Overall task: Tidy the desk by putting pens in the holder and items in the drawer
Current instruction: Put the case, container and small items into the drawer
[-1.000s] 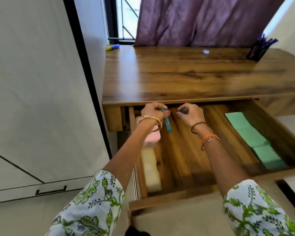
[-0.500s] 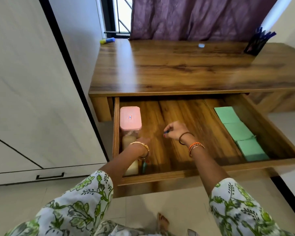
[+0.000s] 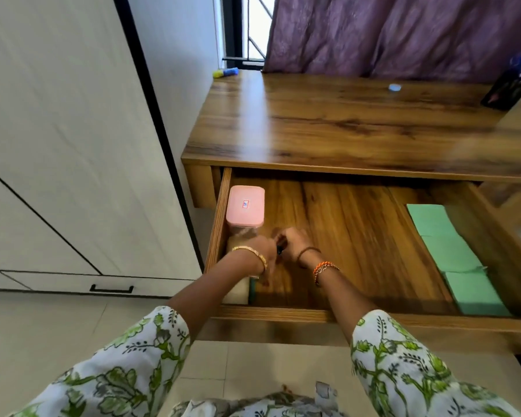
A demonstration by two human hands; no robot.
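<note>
Both hands (image 3: 278,246) meet inside drawer (image 3: 283,315) — left edge close.

I'm seeing no readable text anywhere. Only candidate is a small red-and-blue sticker (image 3: 245,204) on the pink lid (image 3: 246,206), just beyond the left hand (image 3: 260,246) fingers; its print is blurring out, illegible.

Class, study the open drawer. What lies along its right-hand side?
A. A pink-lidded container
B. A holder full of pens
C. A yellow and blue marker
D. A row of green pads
D: the green pads lie in a row along the right side of the drawer, while the pink-lidded container sits at its left and the pen holder stands on the desktop.
</note>
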